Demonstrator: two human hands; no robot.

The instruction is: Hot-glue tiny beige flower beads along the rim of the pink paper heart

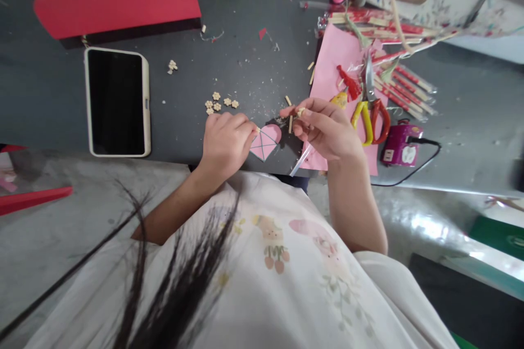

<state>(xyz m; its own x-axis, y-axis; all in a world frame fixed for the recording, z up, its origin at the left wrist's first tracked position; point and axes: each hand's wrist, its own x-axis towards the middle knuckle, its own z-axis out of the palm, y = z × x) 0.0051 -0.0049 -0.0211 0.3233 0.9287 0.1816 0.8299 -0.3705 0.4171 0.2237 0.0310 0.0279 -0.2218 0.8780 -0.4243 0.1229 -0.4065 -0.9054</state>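
left hand (225, 143): grip closed, fingertips pinching left edge of pink heart (267, 143)
pink heart: flat on bench (254, 65) by near edge, tip toward body, lobes away
right hand (327, 130): grip pinched on short stick (291, 121), just beside heart

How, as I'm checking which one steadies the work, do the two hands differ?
The left hand, curled, grips the pink heart flat on the table; the right hand pinches a small stick. The left hand is over dark table; the right hand over pink paper. Both are bare.
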